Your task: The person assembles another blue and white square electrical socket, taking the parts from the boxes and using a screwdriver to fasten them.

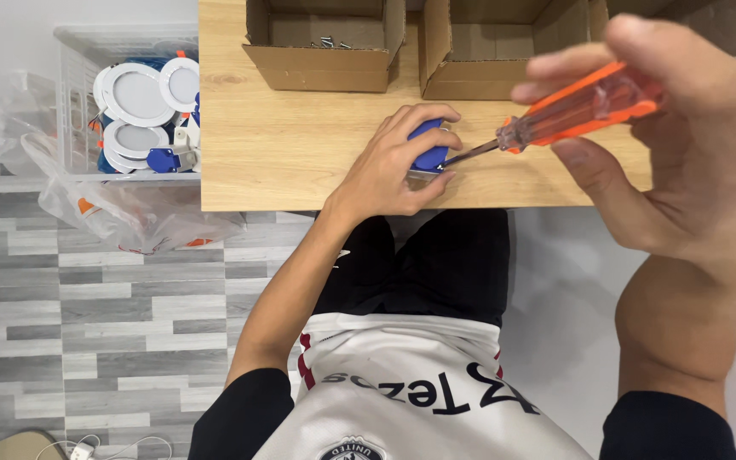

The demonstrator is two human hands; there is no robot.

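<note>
My left hand [393, 166] grips a small blue part [429, 153] and presses it onto the wooden table [283, 149] near the front edge. My right hand [692, 145] holds a screwdriver with a clear orange handle [585, 106]. Its metal shaft [470, 153] points left and down, and its tip meets the blue part beside my left fingers. What lies under the blue part is hidden by my left hand.
Two open cardboard boxes [321, 64] [487, 60] stand at the back of the table; the left one holds small screws. A clear plastic crate [87, 102] with round white lamp fittings [134, 94] sits to the left, with plastic bags [129, 217] below it.
</note>
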